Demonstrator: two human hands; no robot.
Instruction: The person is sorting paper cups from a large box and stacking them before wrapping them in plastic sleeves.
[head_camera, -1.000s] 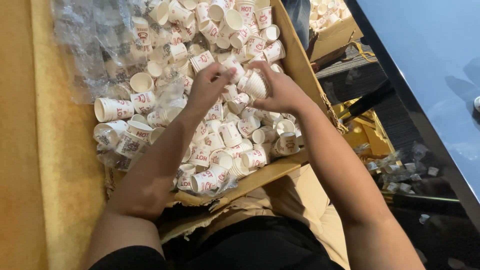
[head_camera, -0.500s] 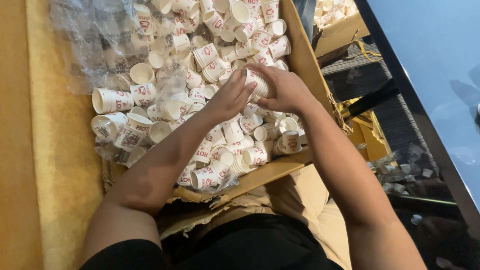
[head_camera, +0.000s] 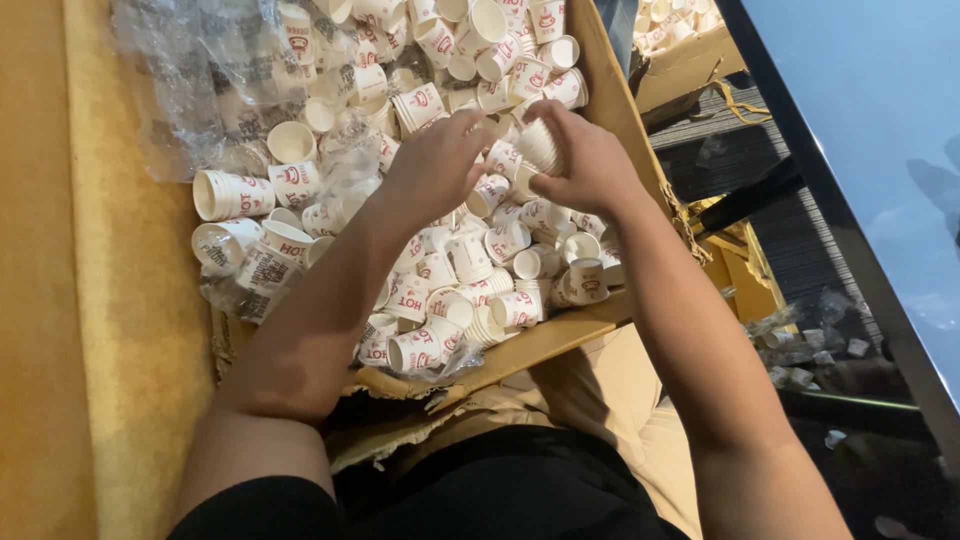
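A shallow cardboard box on my lap is heaped with small white paper cups with red print. My right hand is closed around a short nested stack of these cups, held just above the heap. My left hand hovers over the heap right beside that stack, fingers curled toward it; whether it pinches a cup is hidden. Both forearms reach in from the bottom of the view.
Crumpled clear plastic wrap covers the box's far left part. A yellow-brown surface lies to the left. A second cardboard box with cups sits upper right. A dark glossy table edge runs along the right.
Both hands have stayed together over the heap. My left hand has drawn in closer to the cup stack in my right hand, and the view has shifted slightly.
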